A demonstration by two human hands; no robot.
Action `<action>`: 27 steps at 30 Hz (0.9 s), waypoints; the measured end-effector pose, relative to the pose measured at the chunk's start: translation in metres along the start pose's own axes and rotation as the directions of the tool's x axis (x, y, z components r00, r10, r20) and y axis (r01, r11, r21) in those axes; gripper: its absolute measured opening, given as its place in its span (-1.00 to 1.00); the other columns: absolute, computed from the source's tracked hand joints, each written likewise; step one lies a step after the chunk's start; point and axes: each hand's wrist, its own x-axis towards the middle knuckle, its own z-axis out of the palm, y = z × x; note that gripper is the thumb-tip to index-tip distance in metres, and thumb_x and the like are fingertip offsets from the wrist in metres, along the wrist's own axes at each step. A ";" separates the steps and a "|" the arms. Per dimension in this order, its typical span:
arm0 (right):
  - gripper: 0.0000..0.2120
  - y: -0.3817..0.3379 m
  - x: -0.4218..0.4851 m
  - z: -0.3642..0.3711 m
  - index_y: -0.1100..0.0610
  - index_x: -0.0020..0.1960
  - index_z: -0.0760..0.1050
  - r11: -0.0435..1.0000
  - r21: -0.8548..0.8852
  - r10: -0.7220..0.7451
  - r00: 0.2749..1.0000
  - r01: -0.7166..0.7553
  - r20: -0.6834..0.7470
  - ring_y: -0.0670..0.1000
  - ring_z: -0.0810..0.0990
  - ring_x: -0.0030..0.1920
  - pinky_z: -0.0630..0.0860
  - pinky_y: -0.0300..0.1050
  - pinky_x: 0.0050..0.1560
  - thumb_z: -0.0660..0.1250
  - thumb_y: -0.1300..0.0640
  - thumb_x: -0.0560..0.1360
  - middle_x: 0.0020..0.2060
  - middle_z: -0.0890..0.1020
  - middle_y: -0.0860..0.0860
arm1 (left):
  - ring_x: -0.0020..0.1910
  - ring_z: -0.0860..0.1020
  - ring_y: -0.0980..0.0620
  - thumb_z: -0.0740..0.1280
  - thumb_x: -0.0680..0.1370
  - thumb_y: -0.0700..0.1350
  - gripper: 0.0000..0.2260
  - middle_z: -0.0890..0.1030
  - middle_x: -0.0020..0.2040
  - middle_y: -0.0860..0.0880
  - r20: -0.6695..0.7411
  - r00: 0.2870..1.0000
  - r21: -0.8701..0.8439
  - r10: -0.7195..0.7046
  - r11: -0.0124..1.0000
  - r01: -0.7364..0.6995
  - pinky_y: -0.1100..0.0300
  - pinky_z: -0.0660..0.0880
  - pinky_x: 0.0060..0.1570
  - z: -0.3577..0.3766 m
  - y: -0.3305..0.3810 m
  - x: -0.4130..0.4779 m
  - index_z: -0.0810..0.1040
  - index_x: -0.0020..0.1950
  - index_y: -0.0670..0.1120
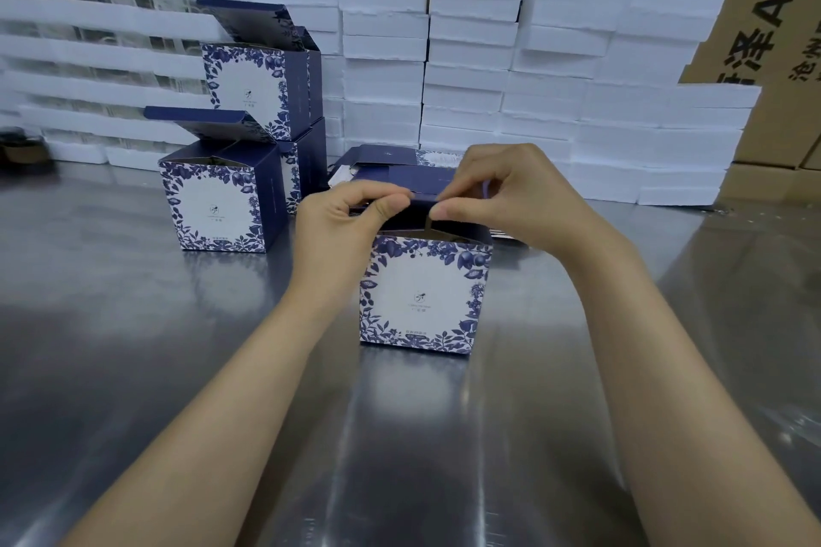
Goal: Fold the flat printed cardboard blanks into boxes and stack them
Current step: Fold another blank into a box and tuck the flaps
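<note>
Both hands grip the dark blue lid flap (420,209) of the box in work (422,293). On the left hand (351,220), the thumb and curled fingers pinch the flap's folded edge at its left end. On the right hand (511,191), the thumb and forefinger pinch the same edge just right of centre, with the remaining fingers curled above it. The two thumbs are close together but not touching.

Position: the box in work stands upright on the metal table (177,369) at the centre of the view, directly below the hands. Its white front panel with a blue floral border faces the camera. The top is open, and inner flaps show inside the opening below the pinched edge.

Supply: a low pile of flat blanks (386,158) lies on the table just behind the box in work, partly hidden by the hands.

Finished units stand to the left, apart from the box in work. The front box (217,209) stands on the table with its lid raised. Behind it to the right, the upper box (253,89) sits on top of the lower box (308,164); the upper lid is also raised.

Background: columns of white foam blocks (488,80) are stacked along the far edge of the table. Behind them stand brown cartons (773,36) with black printed characters.
</note>
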 end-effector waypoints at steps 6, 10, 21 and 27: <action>-0.97 0.005 -0.007 -0.012 0.02 -0.20 0.70 0.995 0.065 0.086 0.994 -0.082 -0.072 -0.19 0.54 -0.24 0.39 -0.34 -0.19 0.50 0.12 0.42 -0.21 0.64 -0.11 | -0.21 0.63 0.25 0.48 0.42 -0.24 -0.87 0.68 -0.27 0.20 -0.044 0.999 -0.062 -0.013 0.998 0.010 0.39 0.50 -0.09 -0.003 0.004 0.003 0.68 -0.17 0.00; -0.95 0.003 -0.006 -0.015 0.07 -0.13 0.71 0.985 0.116 0.143 0.984 -0.131 -0.108 -0.29 0.53 -0.19 0.36 -0.44 -0.19 0.46 0.12 0.47 -0.07 0.58 -0.12 | -0.13 0.62 0.28 0.46 0.43 -0.13 -0.90 0.69 -0.19 0.22 -0.005 1.000 -0.099 -0.020 0.995 0.020 0.43 0.46 -0.08 -0.004 0.008 0.004 0.68 -0.07 -0.01; -0.87 0.006 -0.011 -0.021 0.14 -0.02 0.65 0.926 0.208 0.310 0.949 -0.314 0.053 -0.14 0.70 -0.17 0.47 -0.31 -0.40 0.35 0.28 0.54 -0.21 0.73 -0.01 | -0.13 0.64 0.20 0.45 0.50 -0.18 -0.85 0.71 -0.18 0.13 0.218 0.970 0.025 -0.103 0.995 0.100 0.17 0.54 0.00 0.002 0.004 0.000 0.64 -0.05 0.08; -0.85 0.020 -0.005 -0.007 0.04 -0.06 0.66 0.970 0.134 0.229 0.949 -0.204 -0.217 -0.17 0.64 -0.14 0.44 -0.36 -0.15 0.39 0.25 0.49 -0.18 0.70 -0.09 | -0.02 0.60 0.25 0.41 0.52 -0.22 -0.80 0.68 -0.02 0.21 0.250 0.960 0.047 -0.124 0.992 0.115 0.33 0.50 0.08 -0.004 -0.005 0.005 0.65 -0.04 0.11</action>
